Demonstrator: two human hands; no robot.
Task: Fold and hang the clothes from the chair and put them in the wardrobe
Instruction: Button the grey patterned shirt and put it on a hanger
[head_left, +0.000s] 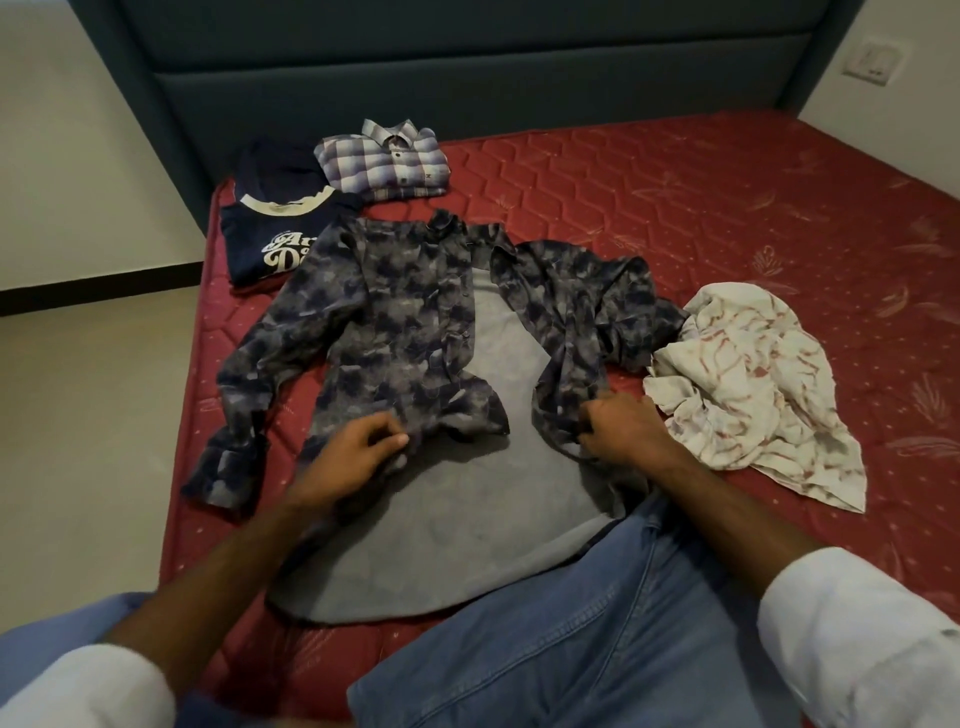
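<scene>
Both hands (358, 447) (623, 423) grip camouflage shirt (405, 312) (spread open) on mattress (675, 197).

Camouflage shirt (395, 332) lies spread across the near mattress (675, 208). Far-left of the shirt: folded navy T-shirt (270, 239), touching its shoulder; folded plaid shirt (384, 161) just beyond its collar. Right of it: crumpled white cloth (748, 389) against the sleeve. Beyond the shirt to the far right, bare mattress gives open passage up to the headboard (467, 78).
</scene>
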